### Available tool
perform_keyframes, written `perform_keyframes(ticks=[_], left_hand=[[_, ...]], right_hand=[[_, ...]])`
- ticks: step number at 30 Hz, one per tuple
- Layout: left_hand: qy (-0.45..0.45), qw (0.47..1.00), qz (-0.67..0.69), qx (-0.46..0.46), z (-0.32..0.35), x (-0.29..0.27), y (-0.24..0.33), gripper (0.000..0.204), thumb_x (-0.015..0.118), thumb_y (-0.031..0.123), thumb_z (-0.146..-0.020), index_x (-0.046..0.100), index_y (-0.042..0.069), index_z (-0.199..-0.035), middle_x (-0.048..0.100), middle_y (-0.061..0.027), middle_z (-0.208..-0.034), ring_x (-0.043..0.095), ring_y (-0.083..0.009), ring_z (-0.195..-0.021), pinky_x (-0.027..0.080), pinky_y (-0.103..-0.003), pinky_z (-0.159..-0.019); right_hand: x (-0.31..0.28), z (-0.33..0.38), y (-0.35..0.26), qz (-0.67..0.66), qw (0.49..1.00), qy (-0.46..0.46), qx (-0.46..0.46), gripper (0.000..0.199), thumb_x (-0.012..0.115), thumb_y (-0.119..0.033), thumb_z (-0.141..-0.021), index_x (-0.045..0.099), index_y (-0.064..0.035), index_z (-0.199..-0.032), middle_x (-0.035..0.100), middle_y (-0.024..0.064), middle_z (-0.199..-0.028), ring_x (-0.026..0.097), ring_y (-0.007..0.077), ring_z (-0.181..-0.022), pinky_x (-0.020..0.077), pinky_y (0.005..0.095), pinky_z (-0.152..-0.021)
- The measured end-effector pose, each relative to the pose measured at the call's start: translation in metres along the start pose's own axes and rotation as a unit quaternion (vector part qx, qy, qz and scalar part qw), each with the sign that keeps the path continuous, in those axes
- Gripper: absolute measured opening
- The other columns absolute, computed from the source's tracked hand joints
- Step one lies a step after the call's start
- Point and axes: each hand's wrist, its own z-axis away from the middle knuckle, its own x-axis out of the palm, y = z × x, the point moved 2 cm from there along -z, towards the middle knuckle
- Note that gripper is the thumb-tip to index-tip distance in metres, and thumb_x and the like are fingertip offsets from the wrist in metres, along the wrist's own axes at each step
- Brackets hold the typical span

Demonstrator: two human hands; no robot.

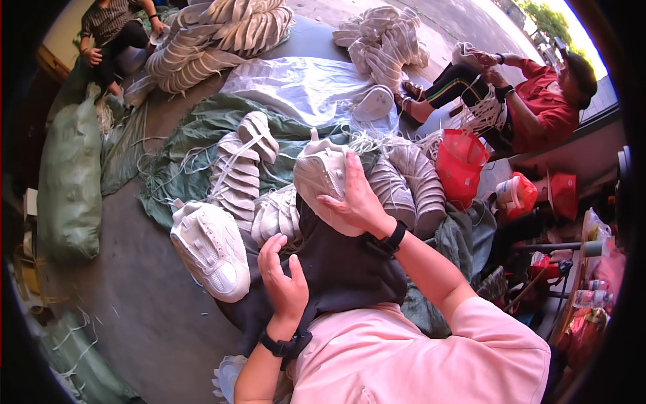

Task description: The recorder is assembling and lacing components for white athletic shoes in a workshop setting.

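Note:
A pale sneaker (315, 168) is tilted over my dark-trousered lap. My right hand (356, 196) grips its side, thumb across it and fingers stretched along it. Just left of my lap, my left hand (282, 277) is raised, fingers apart, holding nothing. Beside that hand a white sneaker (214, 254), toe toward me, lies by my left leg. Beyond my knees are a row of nested pale shoe uppers (234, 178) and another bundle of uppers (407, 178). Loose white laces trail over them. My right palm and the underside of its sneaker are hidden.
Green sheeting (182, 145) and a white plastic sheet (296, 84) cover the floor ahead. Large heaps of uppers (215, 40) lie beyond. A red bag (461, 165) stands at right, near a seated person in red (548, 101). A stuffed green sack (70, 185) stands left.

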Motion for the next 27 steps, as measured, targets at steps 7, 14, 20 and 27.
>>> perform_keyframes(ticks=[7,14,20,27], left_hand=[[-0.123,0.989,-0.076,-0.012,0.006,0.013,-0.015,0.022,0.065,0.001,-0.075,0.063,0.002,-0.097,0.057,-0.0136,-0.114,0.051,-0.0331,-0.109,0.04,-0.042,-0.097],[-0.187,0.973,-0.137,0.007,0.011,0.029,-0.022,0.026,0.074,0.007,-0.07,0.068,0.005,-0.096,0.057,-0.014,-0.112,0.05,-0.033,-0.11,0.039,-0.042,-0.097],[-0.194,0.97,-0.144,0.02,0.011,0.045,-0.024,0.019,0.074,0.008,-0.07,0.069,0.007,-0.089,0.057,-0.012,-0.108,0.051,-0.0317,-0.108,0.04,-0.042,-0.095],[-0.193,0.97,-0.149,0.028,0.009,0.058,-0.018,0.012,0.068,0.006,-0.075,0.063,0.003,-0.086,0.057,-0.0131,-0.108,0.051,-0.0322,-0.108,0.04,-0.043,-0.093]], right_hand=[[-0.002,0.0,0.014,-0.006,0.998,-0.047,-0.033,0.11,0.071,-0.044,-0.078,0.001,0.0074,-0.145,0.012,0.0349,-0.148,0.012,0.0491,-0.139,0.0192,0.0459,-0.114],[-0.01,-0.005,0.035,-0.098,0.992,-0.081,-0.021,0.106,0.071,-0.04,-0.081,0.002,0.0103,-0.145,0.009,0.0305,-0.151,0.009,0.0377,-0.143,0.0115,0.0378,-0.116],[-0.02,-0.008,0.051,-0.186,0.979,-0.084,0.004,0.101,0.068,-0.039,-0.084,0.004,0.0098,-0.145,0.011,0.0285,-0.152,0.012,0.0336,-0.143,0.0121,0.0364,-0.116],[-0.031,-0.005,0.062,-0.196,0.978,-0.068,0.012,0.098,0.066,-0.042,-0.085,0.008,0.0109,-0.144,0.02,0.032,-0.147,0.02,0.0373,-0.14,0.0181,0.0383,-0.115]])
